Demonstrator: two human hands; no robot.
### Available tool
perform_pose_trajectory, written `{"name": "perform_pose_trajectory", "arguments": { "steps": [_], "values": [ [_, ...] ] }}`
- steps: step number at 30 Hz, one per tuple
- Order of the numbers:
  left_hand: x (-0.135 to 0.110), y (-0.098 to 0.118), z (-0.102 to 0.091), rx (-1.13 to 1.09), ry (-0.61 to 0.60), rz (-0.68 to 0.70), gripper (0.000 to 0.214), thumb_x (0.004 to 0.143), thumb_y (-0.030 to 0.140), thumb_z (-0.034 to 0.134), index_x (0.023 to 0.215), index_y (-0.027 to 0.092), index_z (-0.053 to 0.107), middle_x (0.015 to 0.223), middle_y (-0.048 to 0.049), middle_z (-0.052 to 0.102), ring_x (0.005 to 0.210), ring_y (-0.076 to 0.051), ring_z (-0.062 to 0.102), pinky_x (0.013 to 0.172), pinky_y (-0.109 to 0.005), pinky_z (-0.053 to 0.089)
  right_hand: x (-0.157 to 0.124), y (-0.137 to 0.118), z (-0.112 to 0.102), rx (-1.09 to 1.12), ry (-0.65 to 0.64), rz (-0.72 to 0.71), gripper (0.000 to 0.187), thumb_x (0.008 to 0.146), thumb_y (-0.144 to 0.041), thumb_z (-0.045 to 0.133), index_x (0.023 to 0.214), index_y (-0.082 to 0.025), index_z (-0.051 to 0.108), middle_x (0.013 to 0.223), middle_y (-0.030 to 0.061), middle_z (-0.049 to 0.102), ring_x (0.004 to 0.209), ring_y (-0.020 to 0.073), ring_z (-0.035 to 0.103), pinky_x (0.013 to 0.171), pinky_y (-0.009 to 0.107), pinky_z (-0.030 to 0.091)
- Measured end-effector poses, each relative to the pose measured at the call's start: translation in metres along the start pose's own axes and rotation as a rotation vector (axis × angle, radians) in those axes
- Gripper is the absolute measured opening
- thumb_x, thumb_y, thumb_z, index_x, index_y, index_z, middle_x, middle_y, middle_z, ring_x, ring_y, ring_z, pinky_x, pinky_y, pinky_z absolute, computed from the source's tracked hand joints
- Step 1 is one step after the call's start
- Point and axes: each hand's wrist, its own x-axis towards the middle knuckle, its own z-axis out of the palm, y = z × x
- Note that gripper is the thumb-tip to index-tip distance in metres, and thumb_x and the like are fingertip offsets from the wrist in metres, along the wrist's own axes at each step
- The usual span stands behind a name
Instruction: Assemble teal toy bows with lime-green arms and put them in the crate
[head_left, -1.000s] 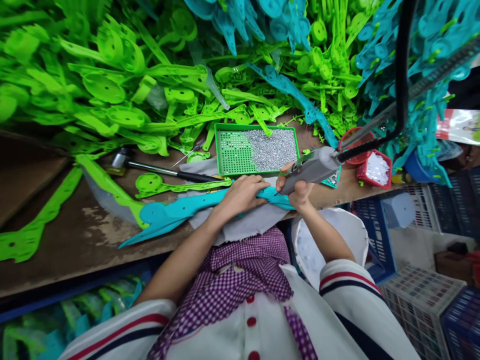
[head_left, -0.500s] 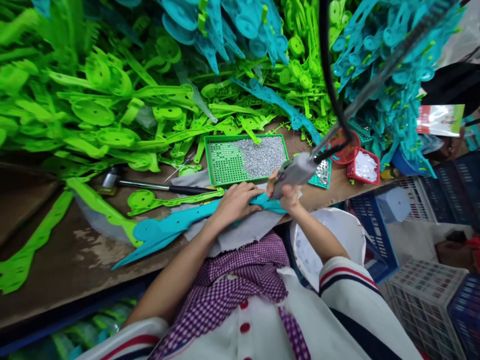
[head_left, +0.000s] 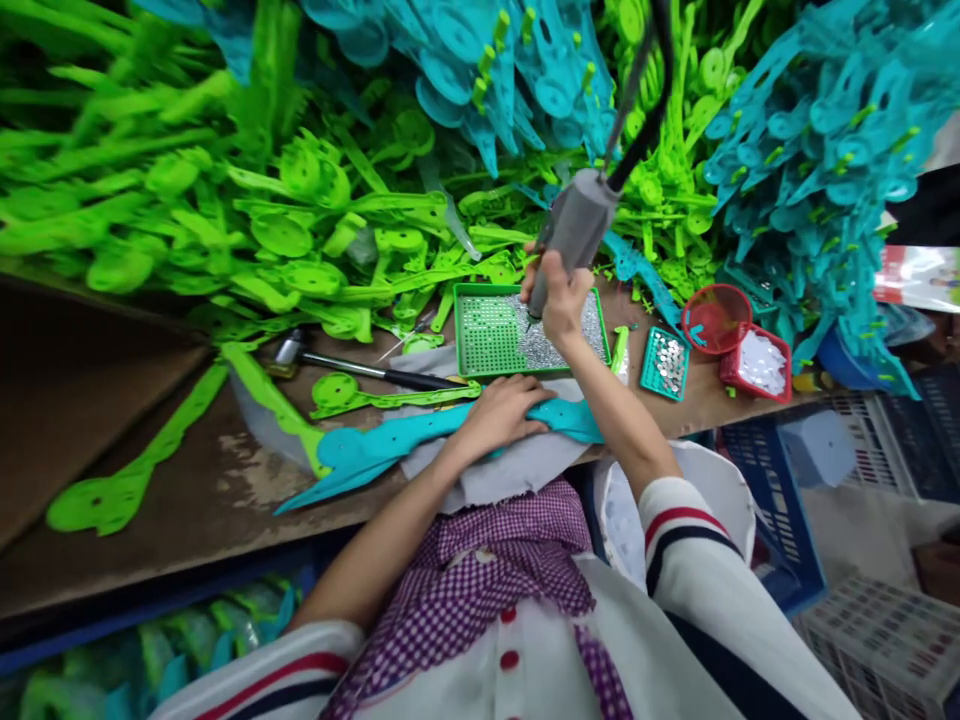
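Teal plastic, a long blade-shaped piece point(head_left: 390, 440), lies across the near edge of the wooden workbench point(head_left: 187, 500), partly on a grey cloth point(head_left: 517, 470). The left hand point(head_left: 501, 410) rests on top of it near its right end, palm down, fingers laid loosely over the piece and not closed around it. The right hand point(head_left: 561, 298) is raised farther back, wrapped in a fist around a grey driver tool point(head_left: 576, 222) held nearly upright. A black cable point(head_left: 641, 130) runs up from the tool's top. Its tip points down into the green tray point(head_left: 460, 335), whose right half is covered with small silver screws point(head_left: 525, 345); whether the tip touches them cannot be told.

Just left of the tray a hammer point(head_left: 360, 368) lies flat, with a flat green part point(head_left: 375, 398) beside it. Right of the tray sit a small teal tray point(head_left: 664, 362) of silver pieces, a round red basket point(head_left: 712, 318) and a square red basket point(head_left: 757, 362) holding white bits. Heaps of green parts point(head_left: 300, 220) and teal parts point(head_left: 810, 150) fill the back of the bench. 1 more long green piece point(head_left: 127, 490) lies alone at the bench's left end. A blue crate point(head_left: 780, 500) stands below the bench edge at the right.
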Motion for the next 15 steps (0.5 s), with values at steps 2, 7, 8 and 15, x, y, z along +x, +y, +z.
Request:
{"name": "perform_pose_trajectory", "arguments": {
  "steps": [2, 7, 8, 15],
  "values": [
    [0.0, 0.001, 0.0, 0.005, 0.0, -0.011, 0.051, 0.088, 0.048, 0.072, 0.134, 0.028, 0.062, 0.12, -0.0053, 0.067, 0.112, -0.027, 0.058, 0.089, -0.038, 0.039, 0.009, 0.015, 0.018, 0.025, -0.054, 0.009, 0.059, 0.083, -0.077, 0.054, 0.088, -0.021, 0.068, 0.054, -0.006, 0.052, 0.044, 0.009, 0.052, 0.047, 0.024, 0.044],
    [-0.001, 0.001, -0.001, -0.011, -0.003, -0.019, 0.05, 0.088, 0.049, 0.072, 0.132, 0.029, 0.063, 0.117, -0.0048, 0.067, 0.111, -0.026, 0.058, 0.09, -0.037, 0.039, 0.018, 0.039, 0.032, 0.022, -0.068, 0.042, 0.057, 0.084, -0.075, 0.054, 0.092, -0.02, 0.067, 0.055, -0.0064, 0.051, 0.045, 0.0099, 0.053, 0.048, 0.026, 0.045],
    [-0.001, 0.002, -0.001, -0.015, -0.003, -0.022, 0.049, 0.088, 0.048, 0.072, 0.132, 0.029, 0.063, 0.116, -0.0048, 0.067, 0.11, -0.026, 0.058, 0.09, -0.037, 0.039, 0.018, 0.042, 0.032, 0.012, -0.069, 0.053, 0.057, 0.084, -0.075, 0.055, 0.093, -0.02, 0.067, 0.056, -0.0062, 0.051, 0.046, 0.0101, 0.054, 0.049, 0.026, 0.045],
    [-0.002, 0.003, -0.005, -0.022, -0.017, -0.035, 0.05, 0.087, 0.047, 0.073, 0.132, 0.028, 0.063, 0.114, -0.0039, 0.066, 0.109, -0.025, 0.058, 0.088, -0.037, 0.039, 0.018, 0.049, 0.03, 0.023, -0.031, 0.071, 0.056, 0.081, -0.075, 0.056, 0.09, -0.021, 0.066, 0.056, -0.0063, 0.052, 0.046, 0.0096, 0.053, 0.05, 0.026, 0.045]
  ]
}}
